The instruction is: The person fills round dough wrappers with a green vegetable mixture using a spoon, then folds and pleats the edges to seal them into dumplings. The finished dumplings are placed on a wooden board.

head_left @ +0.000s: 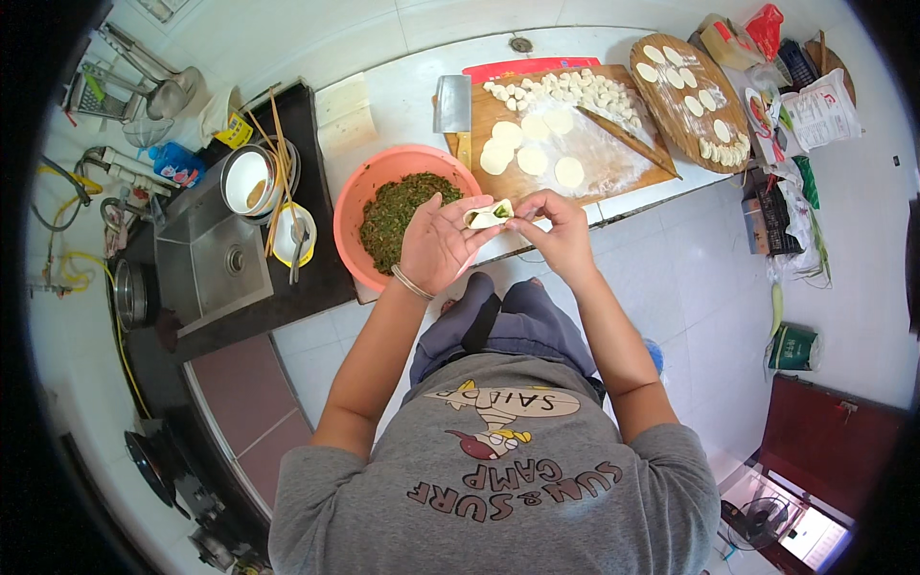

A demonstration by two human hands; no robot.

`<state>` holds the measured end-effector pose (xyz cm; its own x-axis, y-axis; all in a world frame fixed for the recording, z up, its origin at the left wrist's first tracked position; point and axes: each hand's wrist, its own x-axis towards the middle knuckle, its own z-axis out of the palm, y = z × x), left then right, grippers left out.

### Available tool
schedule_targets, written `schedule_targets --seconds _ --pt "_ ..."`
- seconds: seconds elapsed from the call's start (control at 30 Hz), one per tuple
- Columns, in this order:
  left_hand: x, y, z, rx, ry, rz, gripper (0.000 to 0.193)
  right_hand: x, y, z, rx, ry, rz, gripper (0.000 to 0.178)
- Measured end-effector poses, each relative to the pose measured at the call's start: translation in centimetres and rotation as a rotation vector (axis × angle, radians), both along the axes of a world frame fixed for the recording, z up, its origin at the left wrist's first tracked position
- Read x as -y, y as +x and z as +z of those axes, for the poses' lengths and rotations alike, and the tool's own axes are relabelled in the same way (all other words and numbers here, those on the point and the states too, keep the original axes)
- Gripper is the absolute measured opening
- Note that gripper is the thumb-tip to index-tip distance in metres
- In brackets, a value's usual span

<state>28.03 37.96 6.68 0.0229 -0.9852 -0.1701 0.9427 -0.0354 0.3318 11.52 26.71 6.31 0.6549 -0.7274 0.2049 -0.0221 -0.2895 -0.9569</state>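
Note:
A half-folded dumpling (490,215) with green filling showing lies on the fingers of my left hand (430,241), palm up. The thumb and fingertips of my right hand (560,233) pinch its right end. Below my left hand stands a salmon-pink basin (347,222) holding chopped green filling (401,213). Just beyond my hands is a floured wooden board (623,182). On it are several round wrappers (569,172), a heap of small dough pieces (575,88) and a slim rolling pin (621,136).
A cleaver (452,105) lies at the board's left edge. A round woven tray (661,110) at the right holds wrappers and folded dumplings (724,153). Left of the basin are a white-and-yellow bowl (305,230), long chopsticks (278,168) and a metal sink (196,278).

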Motion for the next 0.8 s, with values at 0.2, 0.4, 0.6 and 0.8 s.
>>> schedule_targets --seconds 0.2,0.4,0.6,0.8 --pt "0.1 -0.4 0.0 0.029 0.063 0.042 0.06 -0.7 0.2 0.3 -0.015 -0.237 -0.072 0.017" --pt "0.1 -0.6 0.1 0.084 0.071 0.027 0.06 -1.1 0.3 0.6 -0.095 -0.358 -0.088 0.014" --pt "0.2 -0.8 0.0 0.111 0.102 0.052 0.059 -1.1 0.4 1.2 -0.077 -0.447 -0.053 0.012" --pt "0.5 -0.9 -0.4 0.12 0.086 0.05 0.055 -1.1 0.3 1.0 -0.079 -0.484 -0.019 0.015"
